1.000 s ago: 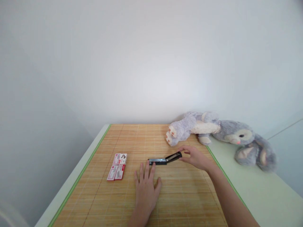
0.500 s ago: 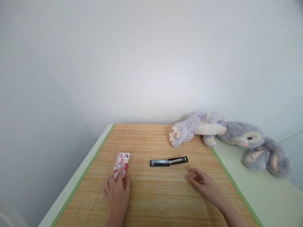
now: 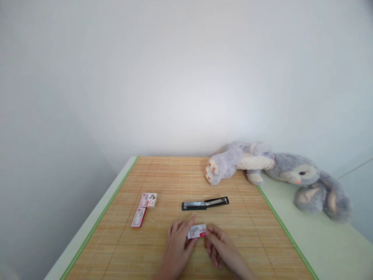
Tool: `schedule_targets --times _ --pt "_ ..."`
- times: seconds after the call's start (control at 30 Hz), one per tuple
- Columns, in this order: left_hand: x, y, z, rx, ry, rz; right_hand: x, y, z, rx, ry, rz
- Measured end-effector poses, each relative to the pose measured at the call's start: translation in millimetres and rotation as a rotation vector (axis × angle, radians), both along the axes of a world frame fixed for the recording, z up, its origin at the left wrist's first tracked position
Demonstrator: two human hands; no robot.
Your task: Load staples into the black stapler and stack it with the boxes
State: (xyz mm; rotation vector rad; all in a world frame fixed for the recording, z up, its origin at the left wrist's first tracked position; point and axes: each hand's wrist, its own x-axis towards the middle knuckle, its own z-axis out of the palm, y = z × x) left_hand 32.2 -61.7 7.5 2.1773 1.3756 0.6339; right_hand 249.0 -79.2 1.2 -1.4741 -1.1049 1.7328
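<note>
Low over the mat's front middle, a small white and red staple box lies between my two hands. My left hand grips its left end with thumb and fingers. At the other end, my right hand pinches the box's edge, its remaining fingers curled under. Just beyond them a black stapler lies opened out flat, its metal staple channel showing. To the left sit more staple boxes: a white one with a stapler picture, and a red-sided one in front.
A bamboo mat with green edging covers much of the pale table. A grey plush rabbit lies across the back right, its head and ears past the mat's edge. A white wall stands behind.
My left hand has taken a staple box from the group at the left and brought it rightward to the middle. My right hand has moved left and closed on its other end.
</note>
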Motion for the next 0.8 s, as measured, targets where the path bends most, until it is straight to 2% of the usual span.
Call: schedule_targets --times 0.07,0.13,0.23,0.33,0.53,0.67,0.8 --pt "-0.9 5.8 0.5 -0.023 -0.028 0.009 10.9 3.8 -1.2 0.062 -0.096 -0.026" --pt "-8.3 10.5 0.5 -0.027 -0.028 0.035 20.2 6.7 -0.1 0.193 -0.240 -0.044" --pt "-21.1 15.9 1.9 -0.032 0.000 0.048 24.3 10.5 6.0 0.361 -0.420 0.060" --pt "-28.6 20.9 4.2 -0.042 0.014 0.036 23.6 15.4 13.6 0.399 -0.565 0.182" --pt "-34.0 25.9 3.4 -0.032 0.027 0.051 36.1 25.8 29.6 0.439 -0.684 0.228" --pt "-34.2 24.3 3.6 -0.018 0.026 0.052 15.3 37.1 52.1 0.507 -0.753 0.242" --pt "-34.2 23.0 4.3 0.000 0.017 0.052 -24.1 55.7 63.2 0.593 -0.977 0.444"
